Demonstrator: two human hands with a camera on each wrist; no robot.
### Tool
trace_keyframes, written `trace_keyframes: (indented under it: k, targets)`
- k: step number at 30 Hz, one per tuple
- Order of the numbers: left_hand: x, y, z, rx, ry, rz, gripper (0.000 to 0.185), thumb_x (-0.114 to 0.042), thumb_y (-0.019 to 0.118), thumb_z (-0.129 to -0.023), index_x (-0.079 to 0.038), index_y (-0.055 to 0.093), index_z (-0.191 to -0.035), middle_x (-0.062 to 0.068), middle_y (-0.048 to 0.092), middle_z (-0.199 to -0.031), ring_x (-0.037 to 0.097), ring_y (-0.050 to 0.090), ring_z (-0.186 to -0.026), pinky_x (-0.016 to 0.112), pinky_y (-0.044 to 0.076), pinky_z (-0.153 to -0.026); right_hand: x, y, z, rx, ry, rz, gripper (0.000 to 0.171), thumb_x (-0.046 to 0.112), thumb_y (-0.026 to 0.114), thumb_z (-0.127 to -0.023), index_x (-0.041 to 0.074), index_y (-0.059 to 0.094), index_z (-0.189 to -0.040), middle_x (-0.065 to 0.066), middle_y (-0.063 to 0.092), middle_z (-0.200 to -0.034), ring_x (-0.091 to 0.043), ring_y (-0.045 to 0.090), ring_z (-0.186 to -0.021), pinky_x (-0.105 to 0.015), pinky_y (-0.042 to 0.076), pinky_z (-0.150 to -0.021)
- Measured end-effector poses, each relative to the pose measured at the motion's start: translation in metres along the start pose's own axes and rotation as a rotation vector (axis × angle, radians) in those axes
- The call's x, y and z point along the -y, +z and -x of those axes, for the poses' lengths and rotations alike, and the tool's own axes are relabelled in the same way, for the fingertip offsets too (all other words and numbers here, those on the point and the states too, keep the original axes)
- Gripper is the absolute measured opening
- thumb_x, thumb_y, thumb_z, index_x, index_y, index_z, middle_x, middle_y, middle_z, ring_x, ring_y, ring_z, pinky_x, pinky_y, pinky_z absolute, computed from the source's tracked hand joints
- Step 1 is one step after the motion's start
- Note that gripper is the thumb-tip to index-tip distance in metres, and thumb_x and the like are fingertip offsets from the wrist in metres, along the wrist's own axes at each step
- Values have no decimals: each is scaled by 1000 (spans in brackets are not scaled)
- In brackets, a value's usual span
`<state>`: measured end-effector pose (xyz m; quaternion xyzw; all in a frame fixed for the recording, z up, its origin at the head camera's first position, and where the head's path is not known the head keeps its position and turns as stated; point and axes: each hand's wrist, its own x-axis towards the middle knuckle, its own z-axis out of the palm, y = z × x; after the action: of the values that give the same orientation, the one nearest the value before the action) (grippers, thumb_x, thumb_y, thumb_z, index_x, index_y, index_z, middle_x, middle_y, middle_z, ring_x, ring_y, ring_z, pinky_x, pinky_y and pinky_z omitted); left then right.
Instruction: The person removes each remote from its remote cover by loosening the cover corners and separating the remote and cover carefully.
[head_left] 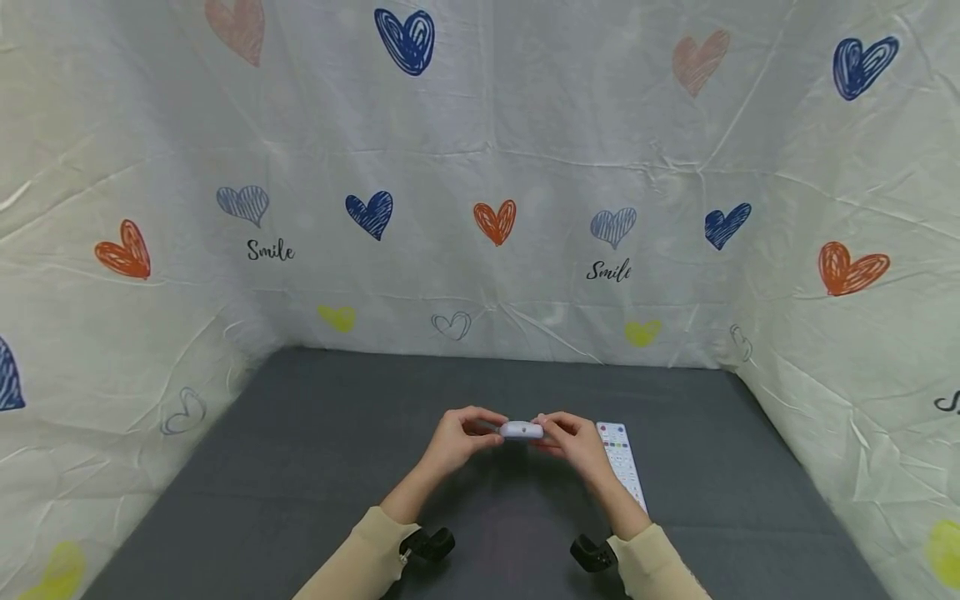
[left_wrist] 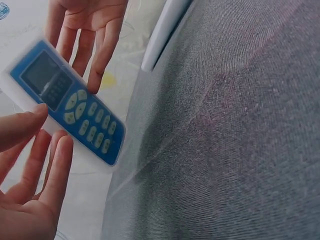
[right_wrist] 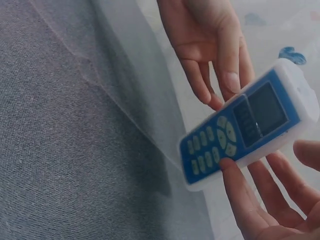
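Close over the grey tabletop, both hands hold a small remote control [head_left: 521, 430], its white end turned toward the head camera. The wrist views show its blue face, dark little screen and pale buttons. My left hand [head_left: 461, 437] pinches one long edge, thumb at the front and fingers behind, as the left wrist view shows. At the opposite edge my right hand [head_left: 573, 442] grips it, a fingertip on the front rim in the right wrist view and other fingers behind. A longer white remote [head_left: 621, 462] lies beside the right forearm, which partly covers it.
Dark grey cloth [head_left: 337, 433] covers the table. White curtains [head_left: 540, 167] printed with hearts and "Smile" surround the back and both sides. A black wrist camera is strapped at each cream sleeve [head_left: 367, 554].
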<state>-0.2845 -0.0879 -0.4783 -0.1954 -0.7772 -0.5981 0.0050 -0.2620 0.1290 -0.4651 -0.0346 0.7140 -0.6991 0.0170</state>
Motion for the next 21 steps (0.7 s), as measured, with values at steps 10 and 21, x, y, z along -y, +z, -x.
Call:
trace_keyframes:
  k: [10,21]
  targets:
    - [5,0,6,-37,-102,126,25,-7,69,-85,-2,68,-110,16,67,-109,21,66,-93,31,56,-78,-4,3,3,35,-7,26,31,9,72,-83,-7,66,-108,-17,66,-105,-14,68,-82,-33,57,-77]
    - [8,3,7,-70,-181,218,33,-13,73,-82,3,66,-111,19,67,-106,19,68,-89,35,57,-78,6,5,12,38,-18,148,37,4,75,-77,-6,63,-111,-23,64,-111,-33,64,-98,-38,56,-78]
